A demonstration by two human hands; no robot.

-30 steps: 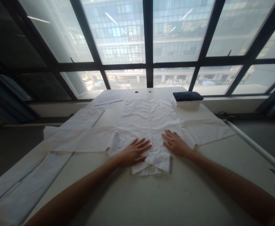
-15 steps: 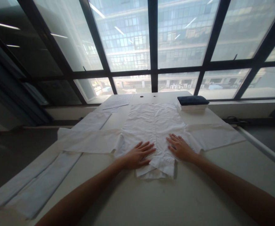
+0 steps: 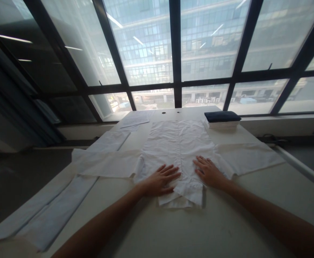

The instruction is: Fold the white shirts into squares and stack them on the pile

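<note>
The shirt [image 3: 185, 138] lies on the tabletop [image 3: 173, 233], one sleeve [image 3: 108, 164] at left and one sleeve [image 3: 251, 156] at right. The left hand [image 3: 161, 181] and right hand [image 3: 208, 172] rest on its near part. The sleeve at left lies over a cloth [image 3: 62, 204]; behind this cloth are papers [image 3: 138, 118]. At far right is a stack [image 3: 223, 125]. Windows [image 3: 208, 46] stand behind.

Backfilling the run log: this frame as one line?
left hand: palm-down on white garment | right hand: palm-down on same garment | sleeves: spread both sides | dark folded cloth: atop white stack
</note>
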